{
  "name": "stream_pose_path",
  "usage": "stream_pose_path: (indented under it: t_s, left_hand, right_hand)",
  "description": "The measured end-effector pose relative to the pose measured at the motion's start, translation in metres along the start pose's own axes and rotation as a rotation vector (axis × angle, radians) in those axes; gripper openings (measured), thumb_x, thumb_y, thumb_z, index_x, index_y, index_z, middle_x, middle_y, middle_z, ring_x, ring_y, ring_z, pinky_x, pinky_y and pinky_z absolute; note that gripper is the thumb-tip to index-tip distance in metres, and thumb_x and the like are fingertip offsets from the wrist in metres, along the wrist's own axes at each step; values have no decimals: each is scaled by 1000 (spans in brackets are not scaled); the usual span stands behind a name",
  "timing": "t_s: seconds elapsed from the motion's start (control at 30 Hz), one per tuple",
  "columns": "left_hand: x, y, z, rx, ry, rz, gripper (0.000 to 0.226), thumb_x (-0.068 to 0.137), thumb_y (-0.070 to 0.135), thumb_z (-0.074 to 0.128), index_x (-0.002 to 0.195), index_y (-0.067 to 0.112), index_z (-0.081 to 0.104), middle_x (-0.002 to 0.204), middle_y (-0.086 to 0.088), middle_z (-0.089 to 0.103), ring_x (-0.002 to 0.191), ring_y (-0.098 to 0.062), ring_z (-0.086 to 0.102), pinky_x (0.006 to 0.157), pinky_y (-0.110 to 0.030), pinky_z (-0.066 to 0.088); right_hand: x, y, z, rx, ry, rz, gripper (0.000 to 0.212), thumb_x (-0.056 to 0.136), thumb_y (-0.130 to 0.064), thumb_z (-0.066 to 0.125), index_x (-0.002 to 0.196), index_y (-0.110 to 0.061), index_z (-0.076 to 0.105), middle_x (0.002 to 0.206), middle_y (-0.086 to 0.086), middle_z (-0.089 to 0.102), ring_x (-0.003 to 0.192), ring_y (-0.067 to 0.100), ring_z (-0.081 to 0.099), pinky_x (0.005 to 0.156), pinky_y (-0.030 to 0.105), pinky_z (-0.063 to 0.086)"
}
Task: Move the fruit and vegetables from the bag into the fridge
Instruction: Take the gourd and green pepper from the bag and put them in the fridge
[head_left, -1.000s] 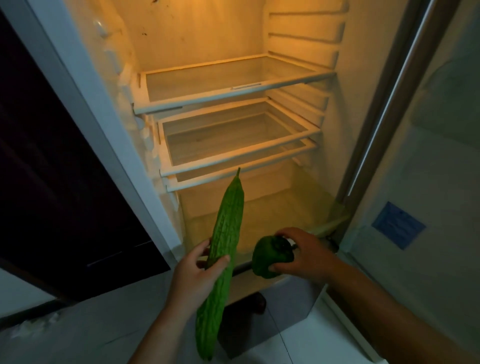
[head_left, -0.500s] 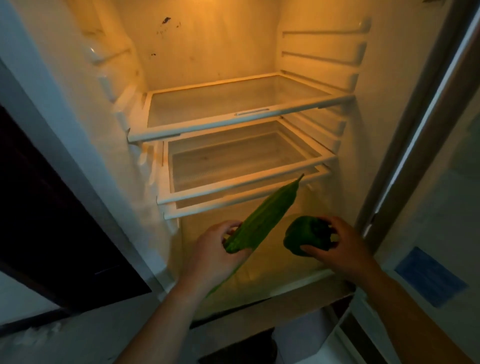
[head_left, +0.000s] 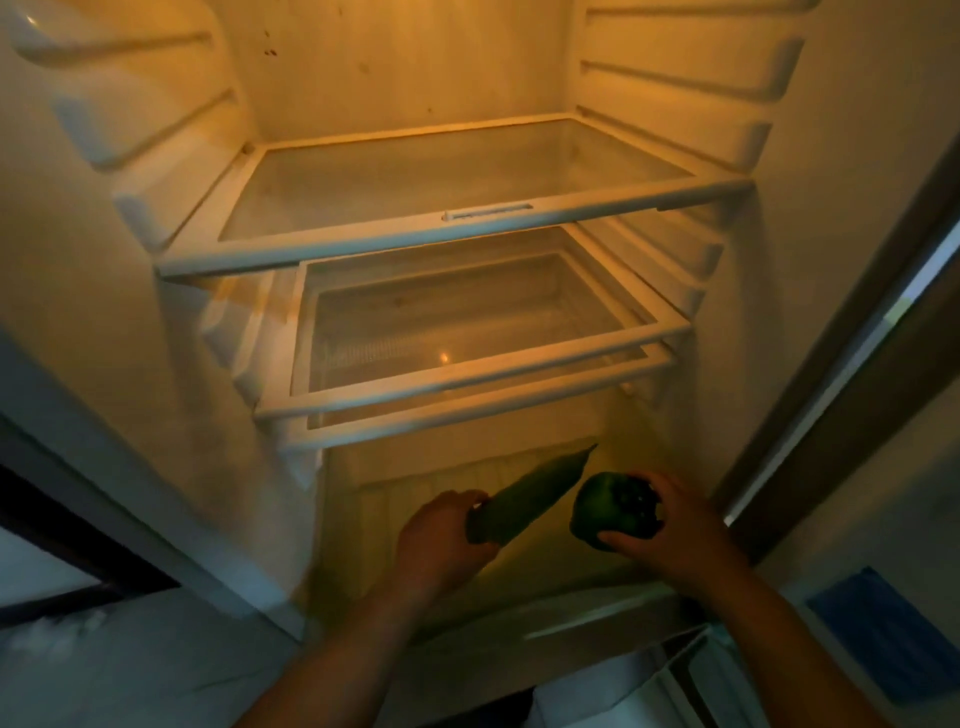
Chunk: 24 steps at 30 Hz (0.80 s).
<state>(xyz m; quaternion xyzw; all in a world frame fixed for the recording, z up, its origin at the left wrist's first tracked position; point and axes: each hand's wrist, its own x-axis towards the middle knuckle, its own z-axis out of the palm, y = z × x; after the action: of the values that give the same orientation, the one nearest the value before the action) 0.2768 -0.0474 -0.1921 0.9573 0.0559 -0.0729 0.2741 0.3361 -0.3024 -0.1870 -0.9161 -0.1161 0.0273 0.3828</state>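
Left hand grasps a long gourd, tip pointing to two o'clock; right hand clutches a green pepper; both are inside the fridge bottom compartment, below the shelves.

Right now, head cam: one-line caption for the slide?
Left hand holds a bitter gourd and right hand a green pepper, low inside the open fridge.

Two bare forearms, no sleeve, watch, band or ring anywhere along them. Left hand seen from its back, knuckles rounded, fingers mostly hidden. Right hand broader in view, thumb and fingertips visible. Both dim under warm yellow light, edges slightly blurred.
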Motion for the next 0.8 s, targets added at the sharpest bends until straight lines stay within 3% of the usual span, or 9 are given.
stream_pose_path:
  t_s: [0.13,0.27,0.4,0.57,0.67,0.8]
  left_hand:
    - [4,-11,20,41,-135,-4,50,82,44,62,129,34,49,120,0,55,107,-18,55,81,-27,45]
    - [13,-17,25,7,-137,-25,42,83,43,61,123,35,52,117,1,58,101,-17,58,79,-28,48]
    - [18,-27,25,-118,-101,-47,54,86,42,59,136,35,39,136,4,47,120,-17,48,96,-30,42]
    - [7,-58,23,-143,-205,-143,60,82,40,65,136,37,38,140,6,42,126,-15,43,99,-27,37]
    - [2,-79,23,-194,-197,-252,63,78,38,71,133,36,41,133,5,47,118,-14,47,95,-26,41]
    - [3,-91,26,-298,-195,-352,53,80,39,69,128,28,49,111,4,57,95,-11,54,83,-23,47]
  right_hand:
    - [4,-2,4,-33,-63,-32,74,59,-29,87,122,-14,51,112,0,49,97,10,45,79,18,35]
    - [6,-2,12,-5,-89,-21,74,60,-27,86,122,-16,48,114,-1,47,100,9,45,76,10,34]
    - [9,-2,17,3,-110,9,76,60,-27,86,125,-15,47,115,-2,45,102,10,44,83,19,38]
    - [13,3,21,16,-103,28,80,59,-27,87,127,-14,46,124,5,47,105,13,46,88,25,40]
    - [15,1,27,24,-110,32,81,59,-27,87,127,-15,45,125,4,47,105,11,44,86,24,39]
    - [17,0,34,-3,-159,29,84,60,-31,86,131,-17,43,128,2,46,108,10,44,88,22,38]
